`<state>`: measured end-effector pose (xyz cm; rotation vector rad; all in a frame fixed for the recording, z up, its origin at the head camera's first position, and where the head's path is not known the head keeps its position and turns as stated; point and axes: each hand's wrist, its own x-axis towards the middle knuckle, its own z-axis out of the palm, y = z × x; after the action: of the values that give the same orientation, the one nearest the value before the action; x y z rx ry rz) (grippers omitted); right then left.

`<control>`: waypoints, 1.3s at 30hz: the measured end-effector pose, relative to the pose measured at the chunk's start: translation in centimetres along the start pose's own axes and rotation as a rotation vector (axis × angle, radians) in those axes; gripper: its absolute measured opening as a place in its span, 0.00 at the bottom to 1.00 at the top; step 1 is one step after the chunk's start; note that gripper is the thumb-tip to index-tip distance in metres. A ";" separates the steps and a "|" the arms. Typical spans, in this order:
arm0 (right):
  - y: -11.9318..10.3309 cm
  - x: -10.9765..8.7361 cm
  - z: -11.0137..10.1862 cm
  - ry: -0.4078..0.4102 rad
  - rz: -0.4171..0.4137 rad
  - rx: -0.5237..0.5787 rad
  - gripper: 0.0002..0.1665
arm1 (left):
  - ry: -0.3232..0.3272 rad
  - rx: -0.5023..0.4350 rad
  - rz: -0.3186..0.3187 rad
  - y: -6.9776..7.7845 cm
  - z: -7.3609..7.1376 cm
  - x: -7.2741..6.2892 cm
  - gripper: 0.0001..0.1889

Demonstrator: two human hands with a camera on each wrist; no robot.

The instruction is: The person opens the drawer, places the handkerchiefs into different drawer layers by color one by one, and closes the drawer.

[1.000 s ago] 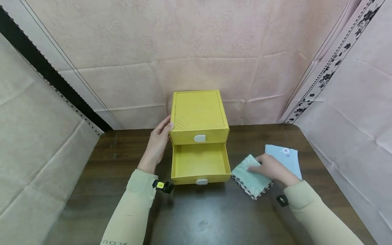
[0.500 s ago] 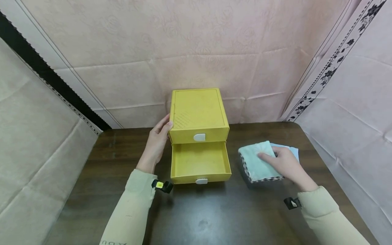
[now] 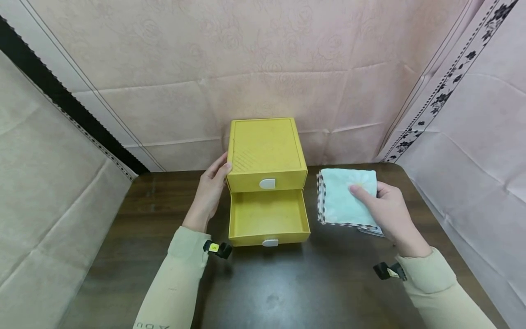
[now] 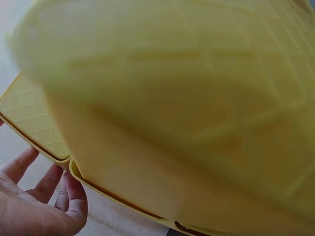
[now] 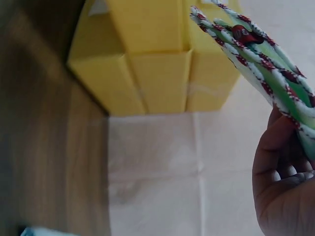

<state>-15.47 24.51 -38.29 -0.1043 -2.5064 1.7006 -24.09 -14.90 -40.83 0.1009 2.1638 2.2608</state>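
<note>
My left hand [image 3: 208,195] rests against the left side of a yellow two-drawer box [image 3: 267,146], thumb near the upper front corner. In the left wrist view its fingers [image 4: 47,182] touch the box's edge. The upper drawer is closed; the lower drawer [image 3: 269,217] is pulled out with nothing in it. To the right of the box, my right hand [image 3: 392,219] pinches a folded mint-green towel [image 3: 341,196], thumb on top. Its layered, twisted-pattern edges [image 5: 266,64] show in the right wrist view, held up in the air. A light blue folded cloth [image 3: 371,232] lies mostly hidden beneath the towel.
The box stands on a dark wooden table [image 3: 271,288], close to a pale cloth backdrop [image 3: 263,55]. White cloth walls [image 3: 485,192] flank both sides. White tabs [image 3: 267,183] mark the drawer fronts.
My right hand has lifted the mint-green towel off the table and carried it back and slightly right, over the blue cloth. My left hand and the box have stayed put.
</note>
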 end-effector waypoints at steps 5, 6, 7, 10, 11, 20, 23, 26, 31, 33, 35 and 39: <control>-2.1 -0.2 1.8 -0.050 -0.029 0.140 0.26 | -0.007 -0.005 0.012 0.2 -0.2 0.1 0.29; -2.6 -0.2 2.3 -0.064 -0.031 0.156 0.26 | -0.008 -0.007 0.014 0.2 -0.3 0.1 0.29; -3.0 -0.2 2.8 -0.077 -0.031 0.171 0.26 | -0.008 -0.008 0.013 0.1 -0.3 0.1 0.29; -4.1 -0.2 4.6 -0.113 -0.029 0.199 0.27 | -0.008 -0.014 0.014 0.0 -0.4 0.3 0.29; -4.4 -0.2 5.2 -0.123 -0.027 0.206 0.27 | -0.008 -0.018 0.014 0.0 -0.4 0.4 0.29; -6.2 0.2 11.5 -0.253 -0.046 0.277 0.26 | -0.007 -0.028 -0.004 -0.2 -0.3 0.6 0.28; -6.2 0.6 13.4 -0.273 -0.053 0.262 0.25 | -0.006 -0.024 -0.009 -0.2 -0.3 0.7 0.28; -5.8 0.9 14.8 -0.302 -0.034 0.225 0.23 | -0.010 -0.015 -0.011 -0.2 -0.3 0.7 0.29; -5.0 1.2 16.2 -0.341 -0.031 0.164 0.19 | -0.016 -0.005 -0.012 -0.2 -0.3 0.9 0.29; -4.7 1.3 16.6 -0.330 -0.037 0.137 0.18 | -0.017 -0.006 -0.012 -0.2 -0.3 1.0 0.28; -4.5 1.4 16.9 -0.311 -0.027 0.110 0.17 | -0.019 -0.010 -0.011 -0.1 -0.3 1.1 0.28; -4.0 1.7 17.4 -0.271 0.002 0.051 0.17 | -0.025 -0.017 -0.008 -0.1 -0.3 1.2 0.27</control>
<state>-19.41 7.17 -40.83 0.1381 -2.6433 1.8925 -25.28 -15.11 -40.86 0.1197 2.1284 2.2610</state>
